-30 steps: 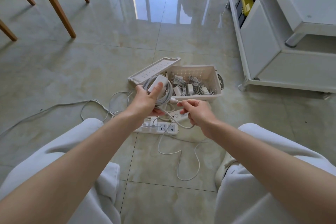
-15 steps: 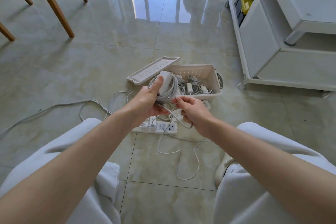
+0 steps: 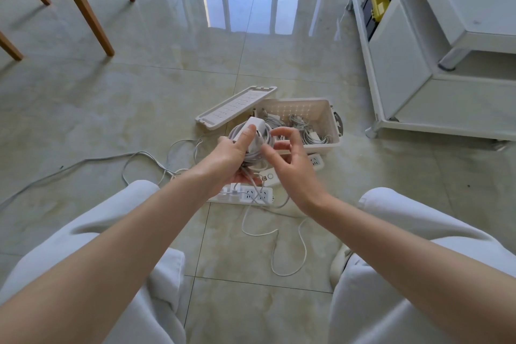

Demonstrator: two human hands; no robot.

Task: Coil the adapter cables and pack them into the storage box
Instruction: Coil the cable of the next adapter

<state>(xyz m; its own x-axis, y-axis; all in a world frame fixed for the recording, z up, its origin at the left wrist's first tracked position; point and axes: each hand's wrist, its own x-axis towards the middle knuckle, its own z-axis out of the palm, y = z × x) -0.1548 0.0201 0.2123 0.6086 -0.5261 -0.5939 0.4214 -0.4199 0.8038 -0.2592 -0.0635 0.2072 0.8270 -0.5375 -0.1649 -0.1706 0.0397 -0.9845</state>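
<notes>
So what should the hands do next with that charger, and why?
Probably the right hand should wind another loop: the left hand grips the adapter and its coil, but loose cable trails on the floor, and the storage box sits open just beyond.

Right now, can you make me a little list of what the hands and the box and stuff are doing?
Left hand: grips the white adapter together with its coiled cable
Right hand: next to the coil, fingers curved; can't tell if it pinches anything
Storage box: open on the floor, more cables already inside
Lid: off, at the box's left side
Power strip: on the floor below the hands
</notes>
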